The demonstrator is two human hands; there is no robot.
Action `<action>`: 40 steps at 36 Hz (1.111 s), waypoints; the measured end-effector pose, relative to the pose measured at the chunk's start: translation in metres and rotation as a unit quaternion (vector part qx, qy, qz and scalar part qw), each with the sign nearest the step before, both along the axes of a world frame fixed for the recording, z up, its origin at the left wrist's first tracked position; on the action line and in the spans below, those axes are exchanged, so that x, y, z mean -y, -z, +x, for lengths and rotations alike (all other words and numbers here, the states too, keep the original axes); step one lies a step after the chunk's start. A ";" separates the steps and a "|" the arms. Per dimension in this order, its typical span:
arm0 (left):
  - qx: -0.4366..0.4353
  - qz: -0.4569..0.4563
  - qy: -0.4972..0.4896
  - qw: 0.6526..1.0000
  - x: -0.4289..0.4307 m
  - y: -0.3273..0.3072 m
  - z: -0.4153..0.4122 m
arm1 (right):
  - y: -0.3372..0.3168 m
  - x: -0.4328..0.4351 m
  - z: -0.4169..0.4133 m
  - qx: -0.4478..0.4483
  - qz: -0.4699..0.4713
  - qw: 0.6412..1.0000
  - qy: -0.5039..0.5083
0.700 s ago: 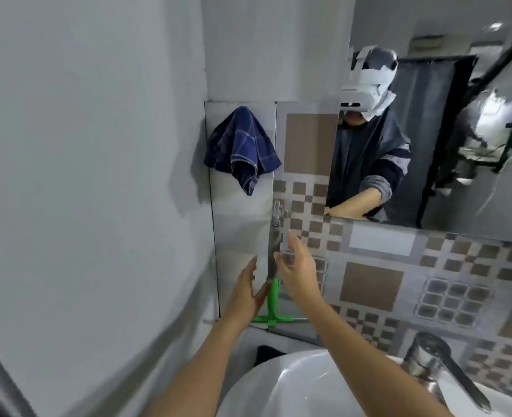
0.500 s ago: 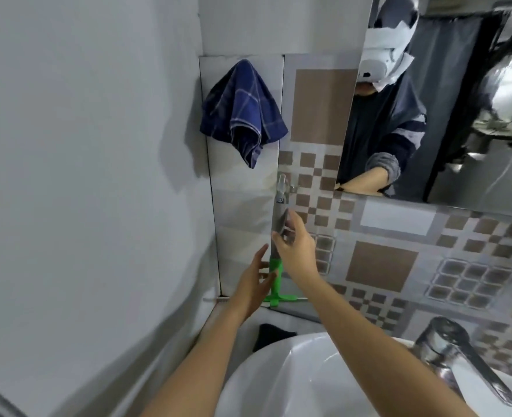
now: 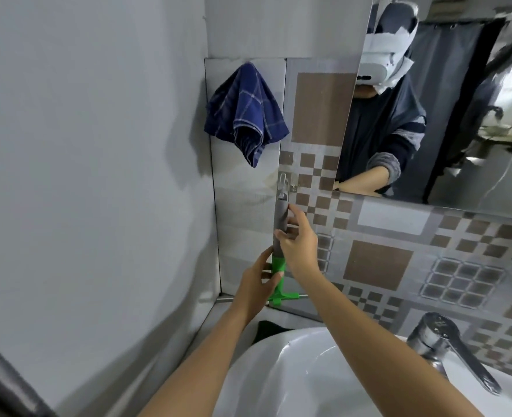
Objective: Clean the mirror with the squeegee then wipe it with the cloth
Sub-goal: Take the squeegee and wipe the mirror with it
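Note:
The squeegee (image 3: 281, 219), with a grey handle and a green lower neck and crossbar, hangs upright from a small hook on the tiled wall. My right hand (image 3: 298, 246) is wrapped around the grey handle. Below it, my left hand (image 3: 259, 279) grips the green neck just above the crossbar. A dark blue checked cloth (image 3: 244, 111) hangs from a hook on the wall, up and to the left of the squeegee. The mirror (image 3: 459, 100) fills the upper right and reflects a person wearing a headset.
A white sink basin (image 3: 279, 371) sits below my arms, with a chrome tap (image 3: 450, 350) at its right. A plain grey wall (image 3: 83, 176) closes in on the left. A dark object (image 3: 268, 328) lies behind the basin's rim.
Both hands moved in and closed on the hanging squeegee; earlier the left hand was open beside it. The view tilted slightly downward.

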State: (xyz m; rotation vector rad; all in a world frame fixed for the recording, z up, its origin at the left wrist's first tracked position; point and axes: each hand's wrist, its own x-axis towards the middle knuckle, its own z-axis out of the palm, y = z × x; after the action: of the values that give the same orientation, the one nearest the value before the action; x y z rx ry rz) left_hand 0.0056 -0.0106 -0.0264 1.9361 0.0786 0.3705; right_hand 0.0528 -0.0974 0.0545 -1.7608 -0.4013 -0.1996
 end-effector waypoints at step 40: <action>0.241 0.370 0.087 0.893 0.053 -0.166 -0.063 | -0.100 0.243 -0.089 0.211 -0.083 0.957 0.179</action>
State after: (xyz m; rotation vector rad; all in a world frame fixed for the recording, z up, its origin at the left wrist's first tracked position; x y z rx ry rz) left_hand -0.0575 -0.0636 0.1400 2.5012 -0.6467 0.8374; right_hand -0.0365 -0.3405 0.1545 -1.9467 -0.4075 -0.8314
